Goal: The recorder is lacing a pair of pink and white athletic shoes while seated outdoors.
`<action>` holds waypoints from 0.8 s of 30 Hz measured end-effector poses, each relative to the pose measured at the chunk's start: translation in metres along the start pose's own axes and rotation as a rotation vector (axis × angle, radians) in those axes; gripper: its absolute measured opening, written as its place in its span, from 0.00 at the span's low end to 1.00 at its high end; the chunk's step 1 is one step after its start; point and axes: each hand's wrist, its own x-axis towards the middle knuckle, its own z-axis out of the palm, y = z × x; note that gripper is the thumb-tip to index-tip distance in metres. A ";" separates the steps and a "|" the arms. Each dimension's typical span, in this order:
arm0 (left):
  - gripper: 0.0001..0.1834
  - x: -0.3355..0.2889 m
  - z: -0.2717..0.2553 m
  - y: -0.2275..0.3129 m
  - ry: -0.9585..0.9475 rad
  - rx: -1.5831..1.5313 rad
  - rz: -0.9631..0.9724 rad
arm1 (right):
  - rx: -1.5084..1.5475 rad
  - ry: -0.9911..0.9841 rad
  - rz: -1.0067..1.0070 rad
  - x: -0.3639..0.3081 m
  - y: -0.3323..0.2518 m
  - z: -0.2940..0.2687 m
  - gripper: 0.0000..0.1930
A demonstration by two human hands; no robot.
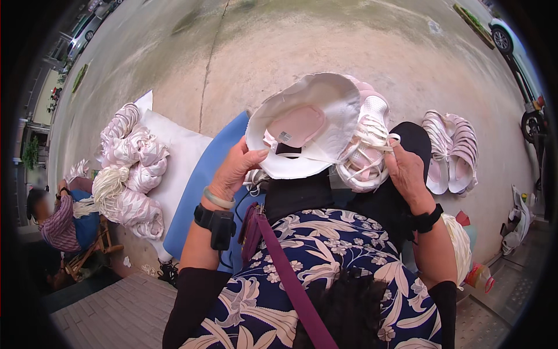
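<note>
A white shoe upper (334,116), its pale inner side facing me and a pink patch on it, is spread above my lap. My left hand (232,171) pinches its lower left edge between thumb and fingers. Against its right side is a pink and white laced shoe upper (372,110). Over my right knee, my right hand (408,177) closes thumb and fingers on a cream shoelace (393,141) at this laced part. Whether the two parts are joined is hidden where they overlap.
Laced uppers (136,154) lie piled on a white sheet (180,142) at left, beside a blue board (200,180). More uppers (452,151) stand at right. Cream laces (459,241) and a bottle (480,277) are by my right arm. Another person (64,224) sits far left.
</note>
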 end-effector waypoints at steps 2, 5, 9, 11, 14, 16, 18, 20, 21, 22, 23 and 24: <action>0.33 -0.006 -0.006 -0.004 -0.049 0.032 -0.016 | -0.056 -0.010 -0.013 0.012 0.001 -0.005 0.13; 0.33 -0.008 -0.003 -0.012 -0.169 0.038 0.060 | -0.087 -0.009 -0.016 0.031 0.011 -0.004 0.10; 0.24 -0.016 0.005 -0.020 -0.225 -0.084 0.108 | -0.094 0.045 -0.054 0.042 0.011 0.007 0.09; 0.19 -0.022 0.011 -0.014 -0.152 -0.313 0.224 | -0.107 0.045 -0.084 0.045 0.010 0.010 0.09; 0.18 -0.020 0.031 0.006 -0.101 -0.489 0.374 | -0.229 0.044 -0.241 0.049 0.013 0.011 0.09; 0.28 -0.013 0.041 0.013 0.021 -0.394 0.433 | -0.338 0.049 -0.359 0.049 0.012 0.009 0.09; 0.37 -0.012 0.056 0.022 0.003 -0.294 0.422 | -0.023 0.035 -0.134 0.048 0.005 0.007 0.08; 0.37 -0.014 0.067 0.026 -0.116 -0.073 0.341 | -0.048 0.039 -0.159 0.045 0.015 0.014 0.08; 0.33 -0.015 0.076 0.025 -0.125 -0.021 0.351 | -0.074 0.035 -0.190 0.043 0.020 0.016 0.09; 0.33 -0.017 0.080 0.024 -0.129 -0.014 0.347 | -0.069 0.039 -0.183 0.042 0.016 0.012 0.09; 0.30 -0.019 0.084 0.023 -0.169 0.169 0.405 | -0.046 0.023 -0.173 0.040 0.010 0.005 0.10; 0.27 -0.021 0.088 0.024 -0.210 0.352 0.460 | -0.024 0.007 -0.161 0.038 0.005 0.001 0.11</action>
